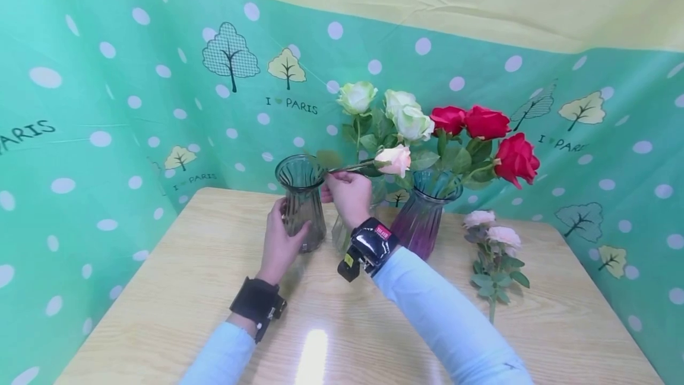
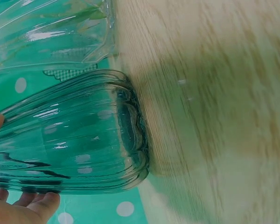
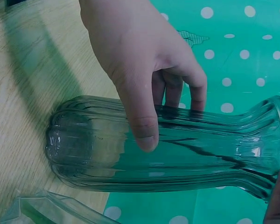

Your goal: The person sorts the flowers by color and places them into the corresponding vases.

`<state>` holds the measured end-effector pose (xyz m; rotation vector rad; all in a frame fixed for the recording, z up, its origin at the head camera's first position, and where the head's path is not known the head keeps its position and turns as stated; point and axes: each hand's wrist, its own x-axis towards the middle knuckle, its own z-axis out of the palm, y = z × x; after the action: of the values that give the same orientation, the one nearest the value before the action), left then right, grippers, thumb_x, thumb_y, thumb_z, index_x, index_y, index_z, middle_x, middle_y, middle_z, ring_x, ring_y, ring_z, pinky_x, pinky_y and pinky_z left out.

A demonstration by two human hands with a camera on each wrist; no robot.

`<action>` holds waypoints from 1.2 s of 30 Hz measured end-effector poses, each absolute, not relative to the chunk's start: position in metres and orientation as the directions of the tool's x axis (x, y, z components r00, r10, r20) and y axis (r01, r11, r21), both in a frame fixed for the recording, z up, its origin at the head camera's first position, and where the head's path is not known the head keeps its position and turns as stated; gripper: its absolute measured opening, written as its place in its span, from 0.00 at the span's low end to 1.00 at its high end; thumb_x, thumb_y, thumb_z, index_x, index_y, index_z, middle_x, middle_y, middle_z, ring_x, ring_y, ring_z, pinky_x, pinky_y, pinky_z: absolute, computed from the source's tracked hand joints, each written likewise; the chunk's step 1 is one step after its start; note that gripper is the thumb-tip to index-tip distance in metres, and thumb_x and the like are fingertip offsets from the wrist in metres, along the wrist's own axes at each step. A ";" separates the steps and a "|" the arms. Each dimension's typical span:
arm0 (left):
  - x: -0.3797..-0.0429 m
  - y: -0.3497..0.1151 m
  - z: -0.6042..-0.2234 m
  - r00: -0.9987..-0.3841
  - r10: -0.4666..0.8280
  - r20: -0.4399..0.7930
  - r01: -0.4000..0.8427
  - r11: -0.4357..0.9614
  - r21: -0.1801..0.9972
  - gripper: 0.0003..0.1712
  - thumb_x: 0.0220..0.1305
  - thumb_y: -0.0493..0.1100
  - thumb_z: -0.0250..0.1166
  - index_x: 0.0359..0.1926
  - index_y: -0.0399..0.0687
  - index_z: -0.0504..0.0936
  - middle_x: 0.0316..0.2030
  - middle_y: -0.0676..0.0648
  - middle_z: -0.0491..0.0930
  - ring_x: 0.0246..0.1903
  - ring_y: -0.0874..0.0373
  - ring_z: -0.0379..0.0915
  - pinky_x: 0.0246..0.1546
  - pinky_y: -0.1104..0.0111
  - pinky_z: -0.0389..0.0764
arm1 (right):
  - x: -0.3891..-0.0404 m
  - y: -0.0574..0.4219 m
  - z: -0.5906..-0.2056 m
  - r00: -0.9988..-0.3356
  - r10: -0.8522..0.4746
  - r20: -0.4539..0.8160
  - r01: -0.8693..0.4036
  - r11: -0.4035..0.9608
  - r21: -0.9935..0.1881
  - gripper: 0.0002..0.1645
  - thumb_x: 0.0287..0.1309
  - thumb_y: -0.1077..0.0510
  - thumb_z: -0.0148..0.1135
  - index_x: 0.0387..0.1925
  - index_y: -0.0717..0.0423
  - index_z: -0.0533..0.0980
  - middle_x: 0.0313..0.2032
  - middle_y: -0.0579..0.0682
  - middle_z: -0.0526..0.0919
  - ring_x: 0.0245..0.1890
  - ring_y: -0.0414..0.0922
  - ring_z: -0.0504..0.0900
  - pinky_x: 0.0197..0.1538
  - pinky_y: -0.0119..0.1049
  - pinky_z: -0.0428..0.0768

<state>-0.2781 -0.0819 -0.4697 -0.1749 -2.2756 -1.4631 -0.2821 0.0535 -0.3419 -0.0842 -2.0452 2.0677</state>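
Note:
In the head view my left hand [image 1: 280,239] grips the body of a grey ribbed glass vase [image 1: 306,218], thumb on the near side. That vase [image 3: 200,154] stands upright on the table, and a dark thin line shows through its glass in both wrist views. My right hand [image 1: 350,195] pinches the stem of a pale pink rose [image 1: 394,160] at the vase's rim. The rose tilts sideways, its bloom to the right and its stem toward the vase mouth. Fingers of the right hand [image 3: 279,200] show at the rim in the right wrist view.
Right of the grey vase, a clear vase [image 1: 339,235] holds white-green roses [image 1: 410,119]. A blue-purple vase [image 1: 419,224] with red roses [image 1: 486,122] stands beside it. Pale pink flowers [image 1: 502,237] lie on the wooden table [image 1: 214,254] at the right. A dotted green curtain [image 1: 133,135] hangs behind.

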 end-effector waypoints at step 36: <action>-0.273 -0.081 -0.465 -0.920 -0.124 0.372 0.295 0.406 0.865 0.47 0.57 0.49 0.67 0.70 0.43 0.51 0.63 0.38 0.60 0.62 0.46 0.60 0.64 0.51 0.66 | -0.226 0.139 -0.361 -0.984 0.172 0.043 -0.043 0.007 -0.999 0.15 0.56 0.58 0.64 0.43 0.63 0.78 0.25 0.52 0.85 0.20 0.41 0.83 0.27 0.34 0.84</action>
<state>-0.2734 -0.0808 -0.4648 -0.1464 -2.2890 -1.5222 -0.2255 0.1386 -0.3610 -0.1373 -2.1146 2.1081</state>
